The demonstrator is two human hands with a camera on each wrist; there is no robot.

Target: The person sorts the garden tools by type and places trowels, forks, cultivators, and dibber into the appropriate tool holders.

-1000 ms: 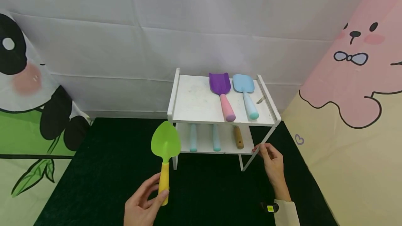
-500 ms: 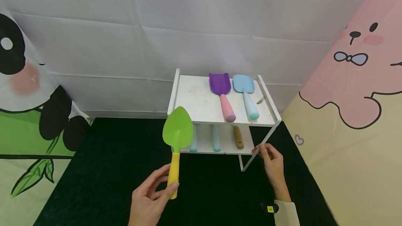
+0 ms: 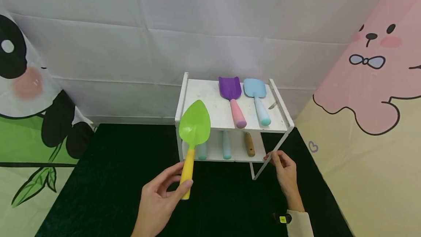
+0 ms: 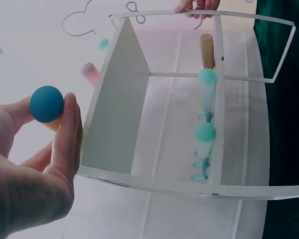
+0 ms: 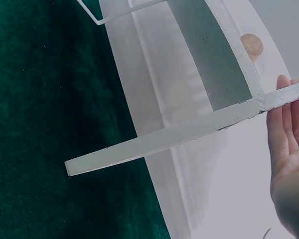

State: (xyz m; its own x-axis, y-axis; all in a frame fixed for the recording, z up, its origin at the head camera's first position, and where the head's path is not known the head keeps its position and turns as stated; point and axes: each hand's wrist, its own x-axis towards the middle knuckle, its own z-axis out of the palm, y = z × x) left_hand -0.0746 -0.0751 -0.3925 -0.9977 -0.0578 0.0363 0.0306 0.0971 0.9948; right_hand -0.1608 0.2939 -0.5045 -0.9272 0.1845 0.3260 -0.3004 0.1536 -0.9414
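Observation:
My left hand [image 3: 161, 196] pinches the yellow handle of a garden trowel [image 3: 195, 123], its green leaf-shaped blade upright. In the head view the blade overlaps the front left of the rack's upper shelf. In the left wrist view the left hand [image 4: 45, 149] holds the handle with its round blue end [image 4: 46, 104] facing the camera. At the right, my right hand [image 3: 285, 169] grips the slanting leg of a white two-tier rack [image 3: 204, 98], fingertips showing past the bar. The right wrist view shows the fingers [image 5: 289, 124] of this hand behind the rack's bar [image 5: 189, 129].
On the upper shelf lie a purple shovel [image 3: 230, 87] with a pink handle and a light-blue shovel [image 3: 255, 87]. Two pale blue handles [image 3: 226, 145] and a wooden handle [image 3: 250, 145] show on the lower shelf. Dark green cloth [image 3: 223, 200] covers the table; a white curtain [image 3: 210, 46] hangs behind.
My left hand has moved the trowel up and to the right, from beside the rack to in front of its left part. The right hand and the rack have stayed still.

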